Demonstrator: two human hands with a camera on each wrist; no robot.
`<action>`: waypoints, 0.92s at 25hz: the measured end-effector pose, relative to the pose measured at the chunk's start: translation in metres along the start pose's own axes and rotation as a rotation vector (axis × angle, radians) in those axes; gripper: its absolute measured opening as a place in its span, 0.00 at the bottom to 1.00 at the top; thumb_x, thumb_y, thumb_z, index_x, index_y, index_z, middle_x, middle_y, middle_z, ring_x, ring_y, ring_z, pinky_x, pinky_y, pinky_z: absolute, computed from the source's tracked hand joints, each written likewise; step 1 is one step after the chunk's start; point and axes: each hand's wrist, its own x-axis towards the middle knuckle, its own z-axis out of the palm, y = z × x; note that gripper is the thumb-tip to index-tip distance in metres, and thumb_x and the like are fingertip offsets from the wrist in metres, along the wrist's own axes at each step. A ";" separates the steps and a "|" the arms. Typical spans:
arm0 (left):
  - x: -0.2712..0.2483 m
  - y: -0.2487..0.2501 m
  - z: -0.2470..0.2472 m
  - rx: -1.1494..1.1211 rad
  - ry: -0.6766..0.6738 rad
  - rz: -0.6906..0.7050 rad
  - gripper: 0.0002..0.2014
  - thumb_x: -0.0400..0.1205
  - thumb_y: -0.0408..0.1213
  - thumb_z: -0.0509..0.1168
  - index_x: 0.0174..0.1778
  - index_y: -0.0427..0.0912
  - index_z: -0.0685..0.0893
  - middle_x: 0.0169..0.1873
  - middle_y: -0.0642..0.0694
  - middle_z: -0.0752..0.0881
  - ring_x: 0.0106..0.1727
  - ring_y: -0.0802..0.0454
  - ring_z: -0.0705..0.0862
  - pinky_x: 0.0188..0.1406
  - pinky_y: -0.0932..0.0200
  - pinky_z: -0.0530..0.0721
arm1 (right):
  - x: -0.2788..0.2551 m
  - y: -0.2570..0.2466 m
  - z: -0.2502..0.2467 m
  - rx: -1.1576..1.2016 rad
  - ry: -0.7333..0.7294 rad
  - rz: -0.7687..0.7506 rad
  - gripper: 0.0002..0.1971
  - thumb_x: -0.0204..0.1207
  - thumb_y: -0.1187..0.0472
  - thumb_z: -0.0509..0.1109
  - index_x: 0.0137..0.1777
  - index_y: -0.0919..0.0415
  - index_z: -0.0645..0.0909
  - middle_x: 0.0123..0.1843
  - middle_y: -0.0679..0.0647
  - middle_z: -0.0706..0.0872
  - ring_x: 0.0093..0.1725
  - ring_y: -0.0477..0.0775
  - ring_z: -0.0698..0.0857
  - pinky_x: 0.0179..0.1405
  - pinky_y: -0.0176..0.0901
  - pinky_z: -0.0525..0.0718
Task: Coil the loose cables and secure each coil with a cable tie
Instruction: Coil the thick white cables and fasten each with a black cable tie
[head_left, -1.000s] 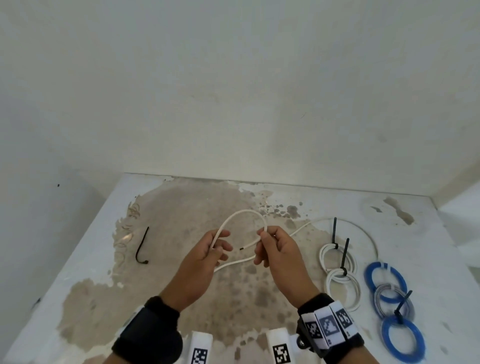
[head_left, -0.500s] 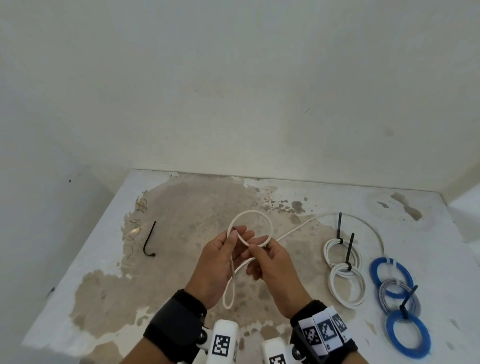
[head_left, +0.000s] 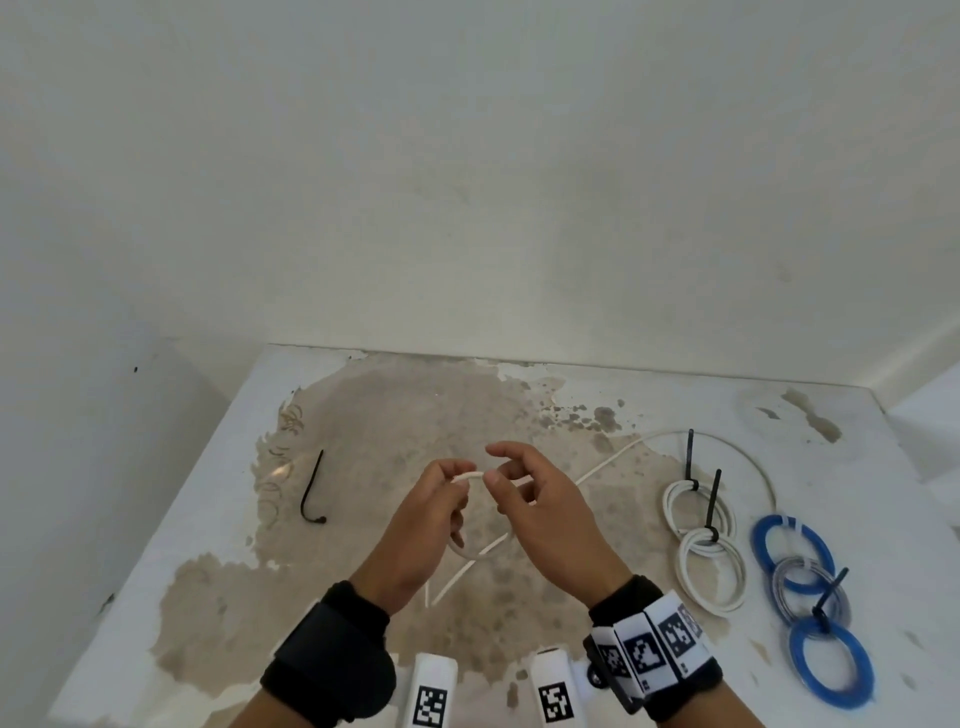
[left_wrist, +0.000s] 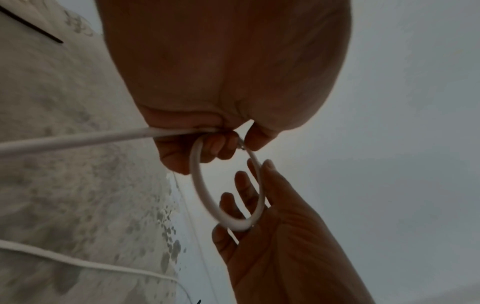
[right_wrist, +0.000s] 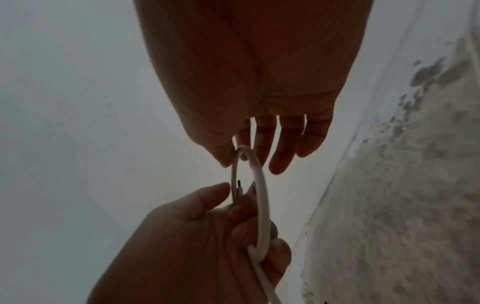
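Head view: a smooth white cable (head_left: 613, 462) is held above a worn white table (head_left: 182, 519) whose paint has flaked off to a rough, mottled brown patch. One small round loop of the cable is gripped in the curled fingers of the left hand (head_left: 426, 525), with the loose length trailing down to the tabletop and sweeping away to the right in a wide arc. The far side of the loop is pinched between thumb and forefinger of the right hand (head_left: 540, 514), while its other fingers are spread loosely. In the right wrist view the cable's cut end (right_wrist: 239, 186) is seen poking up between the left thumb and fingers, a dark core showing at its tip.

To the right, two finished white coils (head_left: 709, 545) are seen lying flat and overlapping, each cinched by a stiff black tie with an upright tail. Beyond them a chain of two glossy blue coils and a grey coil (head_left: 810, 587) is laid, also bound with a black tie. A spare black cable tie (head_left: 311, 491), curved into a hook shape, is seen on the left part of the table.
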 end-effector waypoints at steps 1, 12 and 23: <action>-0.001 0.001 -0.006 -0.034 -0.017 -0.020 0.10 0.91 0.40 0.54 0.64 0.50 0.77 0.35 0.50 0.74 0.34 0.56 0.74 0.39 0.54 0.78 | 0.003 -0.004 0.004 -0.068 -0.050 -0.038 0.14 0.84 0.47 0.70 0.68 0.36 0.80 0.52 0.42 0.86 0.42 0.46 0.86 0.42 0.35 0.85; 0.006 -0.009 -0.113 0.045 -0.178 -0.013 0.17 0.91 0.54 0.50 0.58 0.44 0.74 0.33 0.50 0.78 0.35 0.56 0.76 0.41 0.55 0.76 | 0.038 -0.043 0.088 -0.443 -0.176 -0.218 0.06 0.83 0.53 0.74 0.48 0.51 0.91 0.35 0.39 0.88 0.34 0.38 0.85 0.38 0.27 0.77; 0.008 -0.002 -0.172 0.193 -0.328 0.123 0.17 0.92 0.44 0.55 0.45 0.41 0.85 0.36 0.48 0.89 0.39 0.58 0.86 0.42 0.61 0.82 | 0.050 -0.051 0.114 -0.186 -0.095 -0.125 0.05 0.81 0.51 0.76 0.49 0.49 0.92 0.41 0.47 0.93 0.40 0.47 0.91 0.36 0.38 0.85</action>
